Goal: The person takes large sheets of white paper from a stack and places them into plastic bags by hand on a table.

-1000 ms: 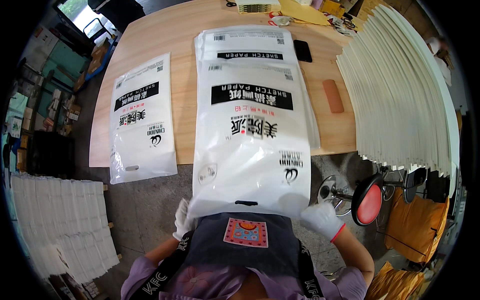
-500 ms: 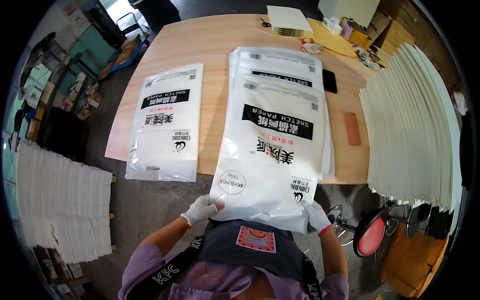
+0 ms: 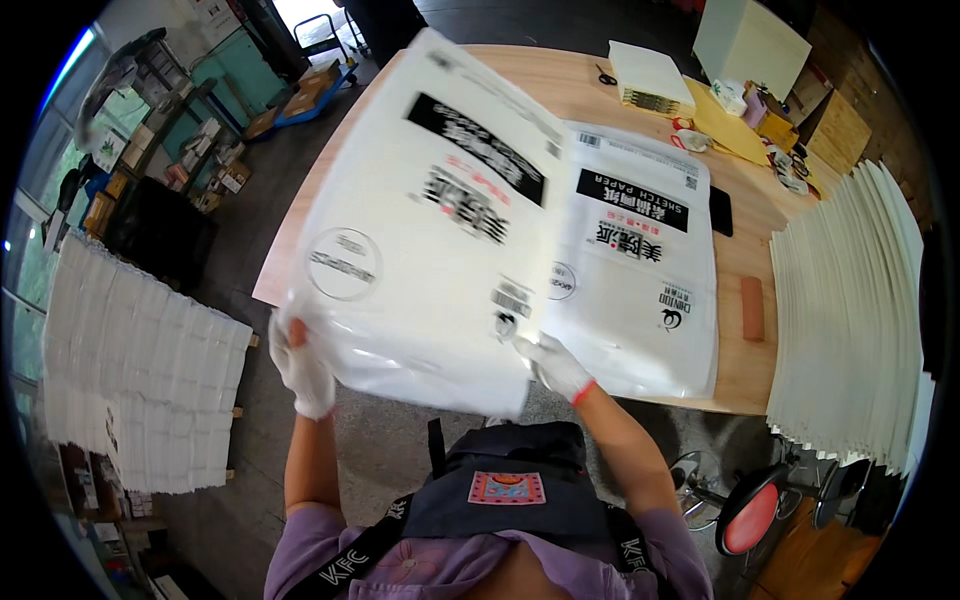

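Overhead: left hand (image 3: 303, 368), right hand (image 3: 556, 364) each grip one lifted white pack (image 3: 420, 250); one stack (image 3: 640, 260) on table (image 3: 740, 370).

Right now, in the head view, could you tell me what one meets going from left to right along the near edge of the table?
Left hand → lifted white package → right hand → stacked white packages on the table → brown block → fanned white sheets.

Lifted white bag (image 3: 420, 230) screens the table (image 3: 745, 375); its right edge lies bare.
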Demonstrator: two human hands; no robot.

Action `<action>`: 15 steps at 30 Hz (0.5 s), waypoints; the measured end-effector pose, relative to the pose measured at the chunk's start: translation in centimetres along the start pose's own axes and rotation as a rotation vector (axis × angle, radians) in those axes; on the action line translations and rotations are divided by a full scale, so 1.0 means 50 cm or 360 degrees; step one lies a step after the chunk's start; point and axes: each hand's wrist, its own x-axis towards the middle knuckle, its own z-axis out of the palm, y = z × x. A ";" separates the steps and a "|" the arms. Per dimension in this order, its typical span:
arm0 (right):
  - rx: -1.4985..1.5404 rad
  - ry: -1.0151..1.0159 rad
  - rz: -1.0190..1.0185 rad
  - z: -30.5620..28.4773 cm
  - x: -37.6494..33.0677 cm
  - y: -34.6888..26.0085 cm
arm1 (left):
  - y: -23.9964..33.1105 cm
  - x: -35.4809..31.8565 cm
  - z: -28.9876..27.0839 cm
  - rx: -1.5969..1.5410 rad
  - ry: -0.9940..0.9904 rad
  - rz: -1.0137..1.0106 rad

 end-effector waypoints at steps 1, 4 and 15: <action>-0.0142 0.0027 0.0180 0.012 0.054 -0.003 | -0.018 0.043 -0.041 -0.0037 0.0021 0.0032; -0.0270 0.0044 0.0248 0.099 0.183 0.036 | -0.167 0.139 -0.272 0.0042 0.0262 -0.0040; 0.0546 -0.0293 0.0602 0.044 0.151 0.168 | -0.433 0.105 -0.458 0.0848 0.0747 -0.0793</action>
